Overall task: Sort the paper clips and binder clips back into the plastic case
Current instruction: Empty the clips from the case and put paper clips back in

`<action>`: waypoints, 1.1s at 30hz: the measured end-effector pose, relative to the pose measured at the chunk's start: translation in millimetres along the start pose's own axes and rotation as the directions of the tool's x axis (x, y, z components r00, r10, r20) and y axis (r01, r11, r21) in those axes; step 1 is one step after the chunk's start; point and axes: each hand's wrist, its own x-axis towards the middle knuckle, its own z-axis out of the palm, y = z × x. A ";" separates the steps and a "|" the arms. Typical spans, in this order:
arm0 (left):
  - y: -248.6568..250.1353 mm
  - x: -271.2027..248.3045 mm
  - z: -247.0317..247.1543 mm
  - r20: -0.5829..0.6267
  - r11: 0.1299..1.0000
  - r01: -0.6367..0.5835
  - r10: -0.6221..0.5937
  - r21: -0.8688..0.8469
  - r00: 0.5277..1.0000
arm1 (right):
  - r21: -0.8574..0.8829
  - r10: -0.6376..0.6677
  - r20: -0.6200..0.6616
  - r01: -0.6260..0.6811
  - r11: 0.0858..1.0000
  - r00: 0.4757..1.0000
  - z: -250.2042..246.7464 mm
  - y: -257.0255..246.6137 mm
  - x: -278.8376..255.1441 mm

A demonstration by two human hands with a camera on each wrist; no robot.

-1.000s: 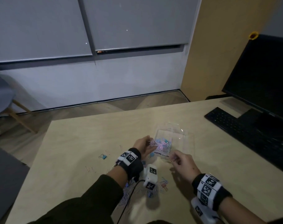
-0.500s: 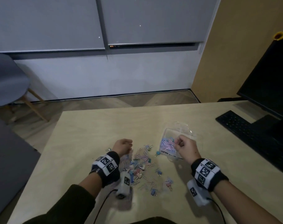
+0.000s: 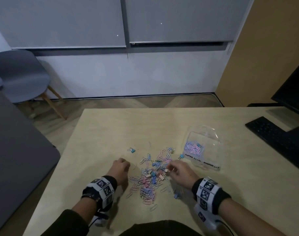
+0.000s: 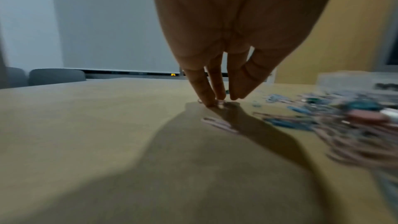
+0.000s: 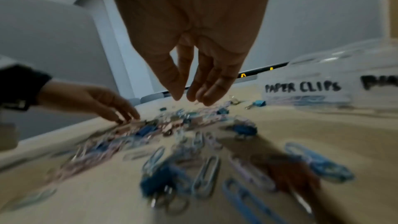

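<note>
A pile of pink, blue and pale paper clips and binder clips (image 3: 151, 176) lies on the wooden table (image 3: 162, 126). The clear plastic case (image 3: 211, 161) stands open to its right, with paper clips (image 3: 194, 148) in its left compartment. In the right wrist view its label (image 5: 301, 87) reads "PAPER CLIPS". My left hand (image 3: 126, 163) is at the pile's left edge; its straight fingertips (image 4: 210, 102) touch a pale paper clip on the table. My right hand (image 5: 187, 99) hovers over the pile's right side, thumb and fingers slightly apart, holding nothing.
A black keyboard (image 3: 271, 133) and monitor (image 3: 292, 92) fill the table's right side. One blue binder clip (image 3: 132, 150) lies alone beyond the pile, another (image 3: 181, 156) beside the case. A grey chair (image 3: 21, 79) stands on the floor at left.
My right hand has left the case and come back over the pile. My left hand has come down onto the table at the pile's left edge. The head view has swung left.
</note>
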 end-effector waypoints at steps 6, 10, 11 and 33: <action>12.8 -19.0 9.5 0.109 0.980 -0.197 0.198 -0.014 0.974 | -0.307 -0.123 0.067 0.138 0.941 0.990 34.8 -3.2 1.1; 28.6 -18.7 10.5 0.095 0.966 -0.233 0.223 0.114 0.970 | -0.400 -0.093 0.081 0.118 0.909 0.992 44.8 -7.4 13.4; 33.8 -18.9 12.6 0.097 0.964 -0.231 0.219 0.132 0.971 | -0.386 -0.087 0.059 0.103 0.917 0.995 46.6 -6.9 15.4; 4.6 -6.2 -13.0 -0.114 0.848 0.108 -0.194 -0.519 0.974 | -0.381 -0.064 -0.040 0.044 0.923 0.997 62.5 -20.7 17.9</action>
